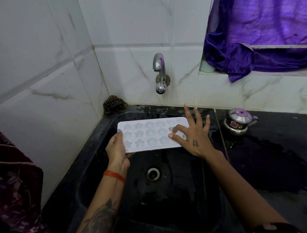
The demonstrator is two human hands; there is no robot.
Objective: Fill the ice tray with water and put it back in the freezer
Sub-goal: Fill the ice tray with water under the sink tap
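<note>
**Tray held over sink, tap off**

Left hand grips tray at its 9 o'clock end; right hand, fingers spread, rests on the 3 o'clock end. Tap stands at 12 o'clock. One-sided grip risks tilting and spilling once filled.

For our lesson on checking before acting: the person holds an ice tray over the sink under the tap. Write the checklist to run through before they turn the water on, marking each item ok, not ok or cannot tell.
1. Ice tray held securely: the left hand grips its left end: ok.
2. Tray roughly level, moulds facing up: ok.
3. Tray over the sink basin, so spills drain: ok.
4. Tray directly beneath the tap spout: cannot tell from this angle.
5. Right hand free for the tap: its fingers are spread, resting over the tray's right end: ok.
6. Water running: none visible: not ok yet.
</note>
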